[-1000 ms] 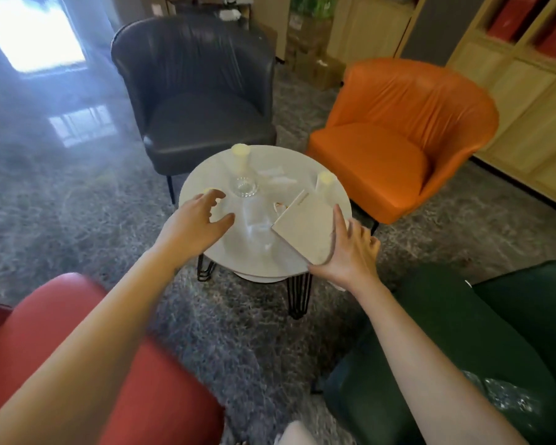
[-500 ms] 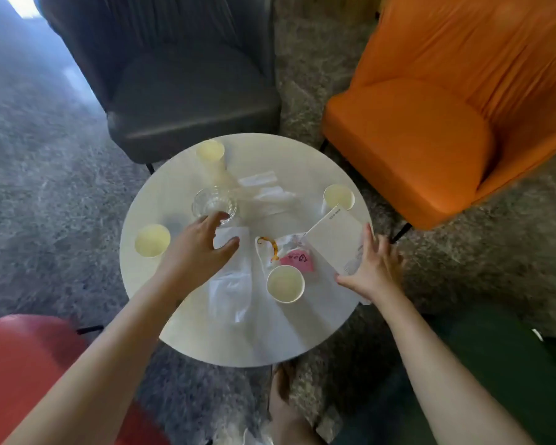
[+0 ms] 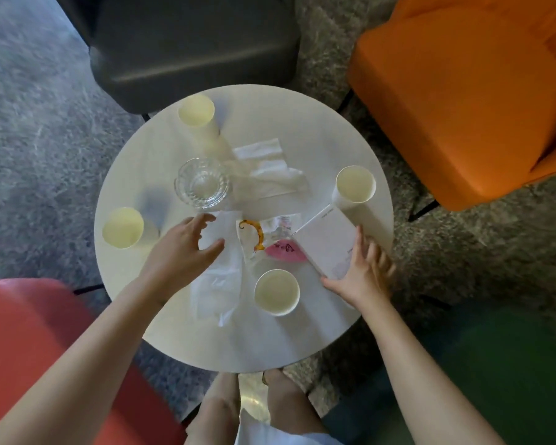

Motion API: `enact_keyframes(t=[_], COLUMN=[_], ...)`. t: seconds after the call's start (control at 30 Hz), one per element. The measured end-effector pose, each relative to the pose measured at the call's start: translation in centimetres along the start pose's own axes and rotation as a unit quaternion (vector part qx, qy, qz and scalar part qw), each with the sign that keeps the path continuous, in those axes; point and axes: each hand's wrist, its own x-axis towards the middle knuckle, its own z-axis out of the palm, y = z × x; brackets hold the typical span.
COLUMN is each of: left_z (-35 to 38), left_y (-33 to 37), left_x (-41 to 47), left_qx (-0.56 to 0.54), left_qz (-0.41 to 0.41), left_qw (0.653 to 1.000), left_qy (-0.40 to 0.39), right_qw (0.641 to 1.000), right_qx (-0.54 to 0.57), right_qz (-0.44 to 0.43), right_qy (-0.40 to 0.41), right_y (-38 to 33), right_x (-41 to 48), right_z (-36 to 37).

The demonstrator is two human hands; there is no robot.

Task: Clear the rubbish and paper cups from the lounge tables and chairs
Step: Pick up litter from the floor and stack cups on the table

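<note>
Left hand [image 3: 183,248], fingers loosely spread, empty, hovers over a clear plastic wrapper [image 3: 219,284]; right hand [image 3: 360,274] rests flat, fingers apart, on a white booklet [image 3: 326,242]. Four paper cups [image 3: 276,292] stand around them on the round table [image 3: 238,342].

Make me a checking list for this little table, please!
Surface: round white table, crowded.
Job's things: four upright cups, far, right, left, near; tissues; clear bag; pink wrapper.
Clutter: glass bowl; white booklet.
Grippers: left hand open over the bag's far end; right hand open, fingers on the booklet.
Cables: nothing seen.
Surroundings: grey chair, orange chair, red chair and green chair around the table, on carpet.
</note>
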Motion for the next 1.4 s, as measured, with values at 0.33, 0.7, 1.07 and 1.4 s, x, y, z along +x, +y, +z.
enact_keyframes(t=[0.33, 0.7, 1.07, 1.4], left_z=[-4.4, -10.1, -8.7, -8.6], left_y=[0.4, -5.0, -12.8, -14.4], left_x=[0.8, 0.8, 3.9, 9.6], left_qx=[-0.004, 0.043, 0.136, 0.044], left_qz=[0.012, -0.017, 0.014, 0.133], left_qw=[0.999, 0.995, 0.987, 0.984], left_qy=[0.049, 0.088, -0.084, -0.11], right_qw=[0.973, 0.944, 0.934, 0.978], right_qx=[0.075, 0.059, -0.162, 0.013], right_qz=[-0.206, -0.325, -0.281, -0.192], right_qy=[0.072, 0.011, -0.146, -0.085], right_y=[-5.3, -16.9, -22.9, -25.2], right_x=[-0.7, 0.2, -3.1, -3.6], right_z=[-4.0, -5.0, 3.2, 6.7])
